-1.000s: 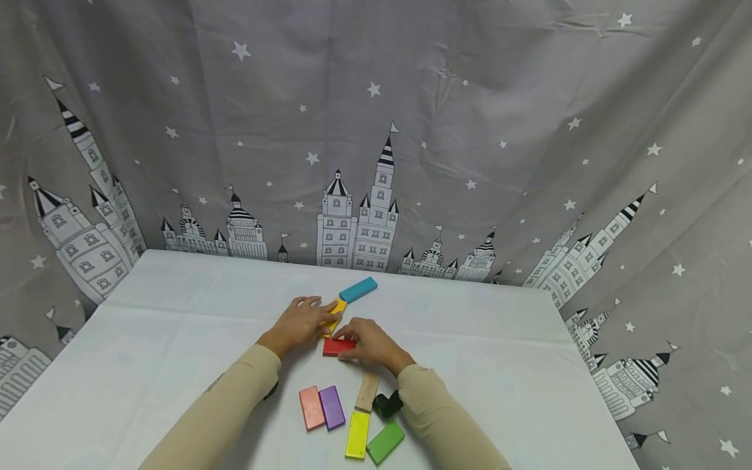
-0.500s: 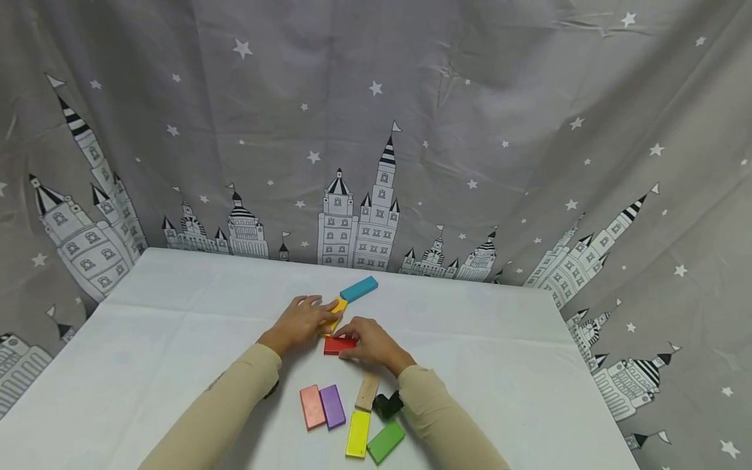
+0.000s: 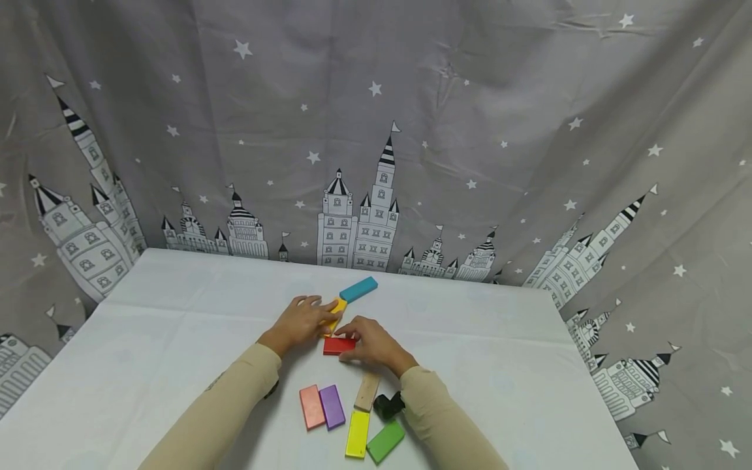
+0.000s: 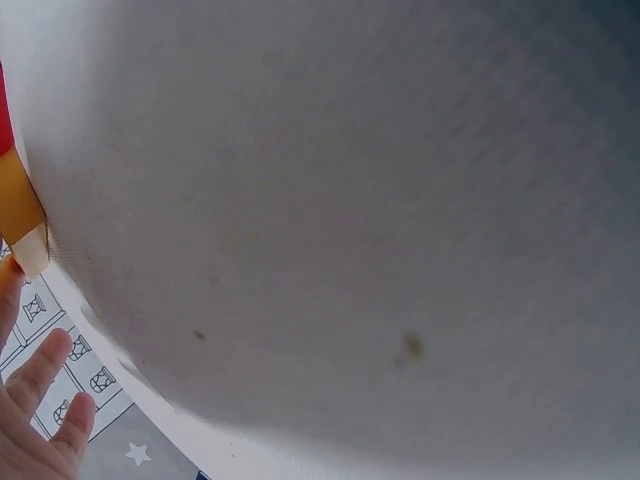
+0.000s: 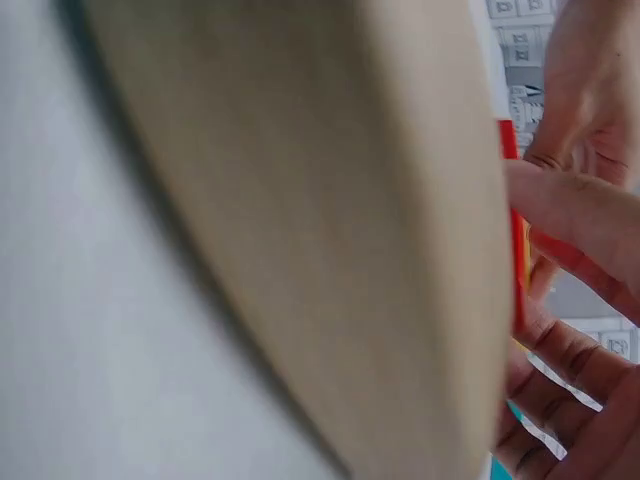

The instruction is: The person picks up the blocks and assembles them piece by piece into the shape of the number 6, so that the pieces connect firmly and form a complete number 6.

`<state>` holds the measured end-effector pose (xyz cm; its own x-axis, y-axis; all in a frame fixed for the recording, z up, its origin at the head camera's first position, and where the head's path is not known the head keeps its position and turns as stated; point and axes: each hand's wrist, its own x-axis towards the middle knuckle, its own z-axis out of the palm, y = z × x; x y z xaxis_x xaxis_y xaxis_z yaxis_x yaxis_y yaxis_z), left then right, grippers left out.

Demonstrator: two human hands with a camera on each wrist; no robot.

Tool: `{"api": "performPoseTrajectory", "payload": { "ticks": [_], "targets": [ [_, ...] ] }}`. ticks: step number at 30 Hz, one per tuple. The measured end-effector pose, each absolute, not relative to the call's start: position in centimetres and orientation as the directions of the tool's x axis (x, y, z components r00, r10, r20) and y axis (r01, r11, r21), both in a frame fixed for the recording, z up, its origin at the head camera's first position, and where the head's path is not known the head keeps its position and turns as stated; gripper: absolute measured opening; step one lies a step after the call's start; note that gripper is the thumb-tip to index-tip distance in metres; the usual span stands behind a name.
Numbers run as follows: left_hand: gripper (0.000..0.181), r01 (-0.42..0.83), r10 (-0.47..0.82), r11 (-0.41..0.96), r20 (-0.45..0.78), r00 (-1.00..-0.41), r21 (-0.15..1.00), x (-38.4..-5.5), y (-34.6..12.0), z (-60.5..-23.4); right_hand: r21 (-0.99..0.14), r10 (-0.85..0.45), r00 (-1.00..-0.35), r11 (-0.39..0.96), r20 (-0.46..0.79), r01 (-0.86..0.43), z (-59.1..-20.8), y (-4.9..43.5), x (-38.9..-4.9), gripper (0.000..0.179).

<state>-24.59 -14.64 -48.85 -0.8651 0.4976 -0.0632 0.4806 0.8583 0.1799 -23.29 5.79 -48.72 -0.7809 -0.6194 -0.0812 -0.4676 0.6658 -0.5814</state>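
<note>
In the head view my left hand holds an orange-yellow block, its fingertips and thumb along the sides. Just below it, my right hand pinches a red block between thumb and fingers. The red block lies crosswise at the near end of the orange-yellow one. A blue block meets that one's far end at an angle. The left wrist view shows the orange-yellow block at its edge, the other fingers spread. Right thumb and fingers bracket the red block in the right wrist view.
Nearer on the white table lie a plain wooden block, a yellow block, a green block, a pink block and a purple block. Behind the table hangs a grey castle-print curtain.
</note>
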Motion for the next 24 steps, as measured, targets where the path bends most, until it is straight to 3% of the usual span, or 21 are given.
{"api": "performPoseTrajectory", "payload": {
  "ticks": [16,24],
  "targets": [
    [0.051,0.476,0.494,0.863,-0.083,-0.866,0.171,-24.7,-14.4,-48.5,-0.586,-0.708,-0.699,0.611,-0.103,-0.532,-46.9,9.0,-22.0,0.041],
    [0.05,0.474,0.493,0.863,-0.082,-0.866,0.176,-24.6,-14.3,-48.7,-0.642,-0.82,-0.556,0.5,-0.136,-0.581,-46.9,10.2,-21.0,0.037]
  ]
}}
